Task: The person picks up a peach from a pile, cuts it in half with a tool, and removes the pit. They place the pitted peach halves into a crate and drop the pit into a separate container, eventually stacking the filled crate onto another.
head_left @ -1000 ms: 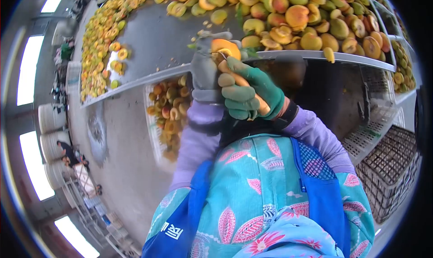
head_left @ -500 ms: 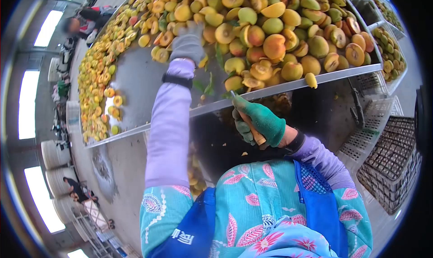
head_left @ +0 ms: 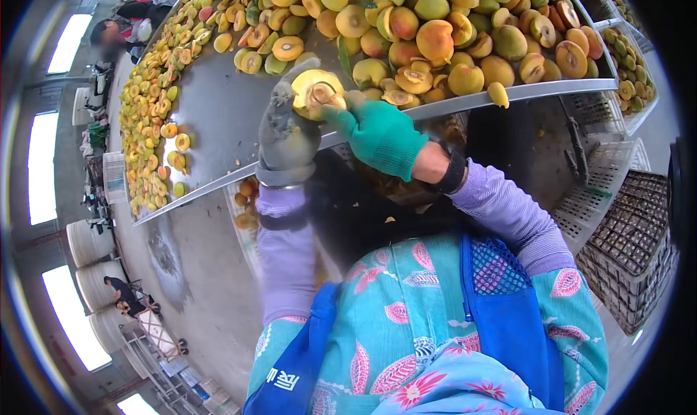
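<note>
Just above the metal table's front edge, my left hand (head_left: 289,135) in a grey glove holds a halved yellow fruit (head_left: 316,94) with its cut face up. My right hand (head_left: 382,135), in a green glove, is closed at the right side of this fruit, its thumb against the cut face. A thin curved blade shows over the fruit's centre; the knife's handle is hidden in the green glove. Behind both hands, whole and halved fruits (head_left: 435,41) lie heaped on the metal table (head_left: 218,121).
More cut fruit (head_left: 149,124) lies along the table's left side. Crates (head_left: 628,233) stand at the right, one holding fruit (head_left: 630,74) at the upper right. Another person (head_left: 134,26) is at the upper left, and one (head_left: 123,299) is lower left. White tubs (head_left: 88,241) line the left.
My left hand has come back from the pile towards me with a halved fruit. My right hand has moved up and left to meet it, bringing the blade onto the fruit.
</note>
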{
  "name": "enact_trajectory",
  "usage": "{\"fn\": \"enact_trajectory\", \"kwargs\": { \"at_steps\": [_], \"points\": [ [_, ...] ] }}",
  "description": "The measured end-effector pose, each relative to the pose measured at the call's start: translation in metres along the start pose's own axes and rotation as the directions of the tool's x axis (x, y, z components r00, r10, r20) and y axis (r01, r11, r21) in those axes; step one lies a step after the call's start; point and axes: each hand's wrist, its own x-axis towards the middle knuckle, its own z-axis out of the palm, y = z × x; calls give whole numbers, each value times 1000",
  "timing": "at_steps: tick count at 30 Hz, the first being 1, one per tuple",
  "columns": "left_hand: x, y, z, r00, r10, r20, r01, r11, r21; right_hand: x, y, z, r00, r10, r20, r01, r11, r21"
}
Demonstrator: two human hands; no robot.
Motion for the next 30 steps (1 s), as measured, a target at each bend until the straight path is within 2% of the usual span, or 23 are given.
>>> {"fn": "enact_trajectory", "kwargs": {
  "at_steps": [2, 3, 6, 7, 10, 11, 13, 14, 15, 18, 19, 20, 22, 23, 26, 27, 30],
  "points": [
    [-3, -12, -3, 998, 13, -61, -17, 998, -60, -11, -4, -1, 1000, -16, 7, 16, 1000, -21],
    [0, -25, -9, 976, 186, -117, -142, 940, 310, -15, -5, -2, 1000, -13, 12, 13, 1000, -18],
    [-5, -23, 12, 950, 206, -234, -142, 954, 263, -25, -5, 9, 999, 3, -54, 2, 996, 90],
    [-4, -25, 15, 919, 308, -246, -189, 892, 410, -26, -7, 14, 996, 9, -84, 3, 990, 142],
    [-7, -26, 24, 872, 429, -235, -248, 802, 543, -33, -21, 27, 981, 54, -184, 33, 895, 444],
    [-10, -22, 32, 853, 449, -265, -249, 797, 551, -32, -16, 26, 986, 71, -150, -6, 918, 398],
    [-14, -9, 27, 960, 152, -236, -51, 921, 386, -31, -7, 16, 998, 66, 15, -66, 885, 460],
    [-13, -3, 23, 981, 1, -193, 59, 951, 303, -30, -5, 12, 994, 58, 91, -95, 869, 486],
    [-9, -4, 14, 968, 239, 75, -200, 561, 803, -31, -1, 28, 1000, -7, 1, 5, 788, 616],
    [-9, -18, 36, 922, 212, -325, -53, 899, 435, -41, -26, 22, 962, 248, 111, -247, 627, 739],
    [-8, -23, 33, 922, 226, -314, -83, 909, 409, -38, -16, 29, 976, 193, 101, -201, 619, 759],
    [-10, -27, 26, 934, 164, -318, -47, 937, 345, -34, -10, 32, 986, 137, 91, -156, 606, 780],
    [-13, -30, 16, 950, 21, -310, 45, 978, 203, -36, 3, 14, 933, 164, 322, -352, 613, 708],
    [-11, -29, 16, 959, 17, -283, 55, 968, 243, -34, 4, 3, 861, 163, 482, -482, 564, 671],
    [-8, -14, 25, 976, 15, -215, 66, 929, 364, -40, -24, 15, 888, 212, 409, -454, 260, 852],
    [-5, -23, 25, 942, 118, -314, 1, 934, 356, -40, -26, 13, 866, 223, 447, -493, 242, 836],
    [-4, -14, 30, 957, 72, -280, 138, 737, 662, -44, -22, 7, 813, 251, 526, -571, 169, 803]
  ]
}}
